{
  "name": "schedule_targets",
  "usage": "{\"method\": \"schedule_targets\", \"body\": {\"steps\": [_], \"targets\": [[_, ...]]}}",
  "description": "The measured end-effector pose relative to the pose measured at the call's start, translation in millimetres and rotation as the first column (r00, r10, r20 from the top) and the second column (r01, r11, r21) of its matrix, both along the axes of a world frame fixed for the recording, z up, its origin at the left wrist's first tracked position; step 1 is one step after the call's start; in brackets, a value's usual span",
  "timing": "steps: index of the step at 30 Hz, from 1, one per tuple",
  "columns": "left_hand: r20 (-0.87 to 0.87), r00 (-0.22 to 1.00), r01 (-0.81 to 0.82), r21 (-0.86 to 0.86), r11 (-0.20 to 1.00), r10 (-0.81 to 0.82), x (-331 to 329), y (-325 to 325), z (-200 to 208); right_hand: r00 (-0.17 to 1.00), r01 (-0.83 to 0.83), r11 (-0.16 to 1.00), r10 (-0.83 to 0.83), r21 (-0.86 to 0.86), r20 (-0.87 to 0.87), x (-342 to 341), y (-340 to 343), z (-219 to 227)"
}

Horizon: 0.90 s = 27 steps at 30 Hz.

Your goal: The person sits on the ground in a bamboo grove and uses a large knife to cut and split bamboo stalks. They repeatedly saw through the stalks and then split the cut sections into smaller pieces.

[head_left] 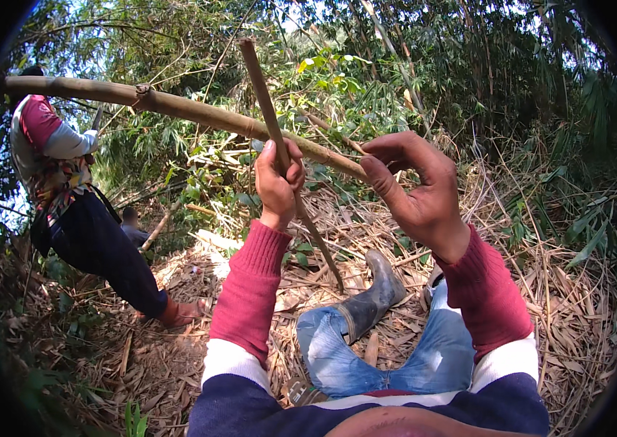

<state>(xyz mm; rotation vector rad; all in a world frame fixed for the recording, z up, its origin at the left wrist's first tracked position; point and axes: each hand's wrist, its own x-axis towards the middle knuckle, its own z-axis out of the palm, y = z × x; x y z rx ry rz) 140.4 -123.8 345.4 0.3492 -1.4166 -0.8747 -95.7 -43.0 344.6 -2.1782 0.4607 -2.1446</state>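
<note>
My left hand [276, 182] is wrapped round a slim brown stick [260, 87] that stands tilted, its top leaning left and its lower end down near my boot. My right hand [422, 193] is raised, thumb and forefinger curled close together in a pinch. A thin brown piece [337, 134] runs up to those fingertips; whether they grip it, I cannot tell. Behind the stick, a long thick bamboo pole [192, 111] slants down from the upper left, its near end reaching just beside my right thumb.
At left stands another person [68, 167] in dark trousers, holding a blade [97, 116]; a second person [131, 227] is partly hidden behind. Dry bamboo leaves [570, 335] cover the ground. My rubber boot [374, 295] lies ahead of my bent knees. Dense bamboo [490, 80] grows behind.
</note>
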Motion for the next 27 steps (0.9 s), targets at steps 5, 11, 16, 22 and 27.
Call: {"method": "schedule_targets", "body": {"steps": [5, 11, 16, 22, 27], "targets": [[-0.274, 0.961, -0.056, -0.097, 0.994, 0.027, 55.5, 2.9, 72.4, 0.988, 0.139, 0.947, -0.115, 0.291, -0.099, -13.6, -37.6, -62.2], [-0.526, 0.820, 0.123, -0.224, 0.967, -0.226, 108.1, 29.9, 71.8, 0.835, 0.455, 0.878, -0.365, 0.146, -0.412, -4.6, -63.5, -129.3], [-0.640, 0.644, 0.361, -0.229, 0.904, -0.419, 93.7, 38.5, 44.5, 0.910, 0.372, 0.913, -0.325, 0.164, -0.257, -2.6, -60.6, -139.1], [-0.405, 0.909, 0.059, -0.102, 0.993, -0.096, 99.9, 43.0, 27.6, 0.903, 0.375, 0.898, -0.299, 0.229, -0.309, -57.0, -25.3, -147.8], [-0.279, 0.947, -0.191, -0.098, 0.977, 0.157, 136.2, 44.1, 37.2, 0.917, 0.329, 0.886, -0.217, 0.327, -0.335, -94.2, 18.7, -152.0]]}}
